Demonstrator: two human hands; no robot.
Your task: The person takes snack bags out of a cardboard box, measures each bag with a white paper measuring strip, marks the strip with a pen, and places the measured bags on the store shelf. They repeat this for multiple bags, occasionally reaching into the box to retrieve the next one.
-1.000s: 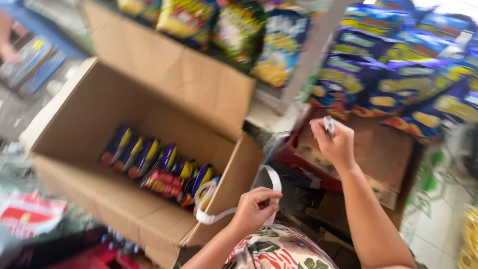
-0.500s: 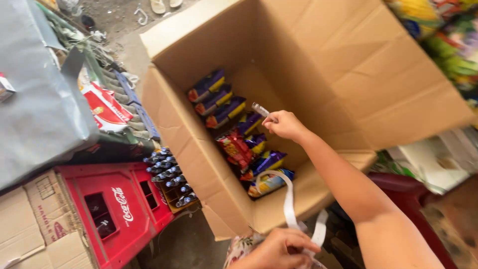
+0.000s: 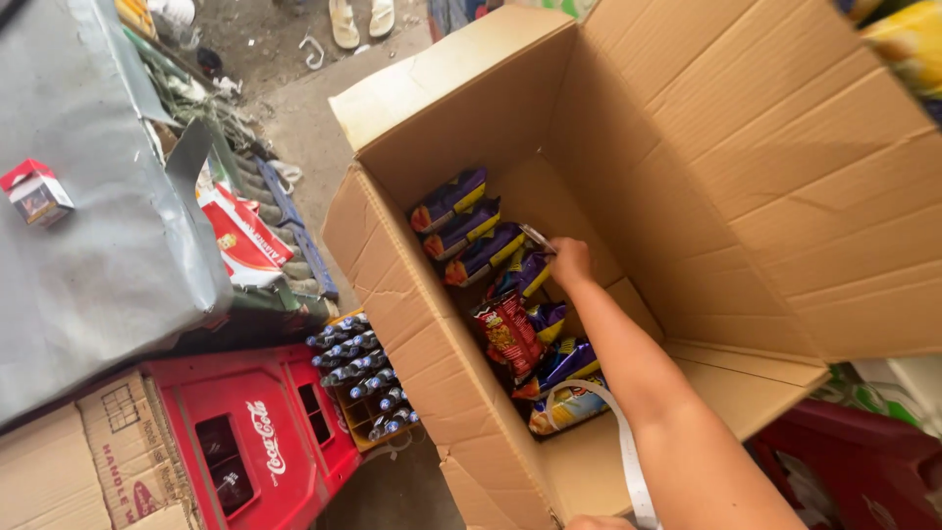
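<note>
A large open cardboard box (image 3: 392,285) holds a row of purple and yellow snack packets (image 3: 469,228) and one red packet (image 3: 505,334). My right hand (image 3: 571,261) reaches down into the box above the packets. It is closed around a small thin silvery tool (image 3: 538,236) whose tip points toward the packets. My left hand (image 3: 594,522) barely shows at the bottom edge, below the box's near corner. It holds a long white strip (image 3: 628,451) that curls up over the packets at the near end.
Left of the box stands a red bottle crate (image 3: 255,442), with capped bottles (image 3: 363,378) beside it. A grey sheet (image 3: 88,245) covers a surface carrying a small red and white carton (image 3: 37,191). Sandals (image 3: 358,20) lie on the ground beyond. Another red crate (image 3: 863,461) is at right.
My view swung from the shelves of snack bags down onto the box. My right hand went from up by the shelf into the box, still gripping the tool. The left hand dropped toward the bottom edge.
</note>
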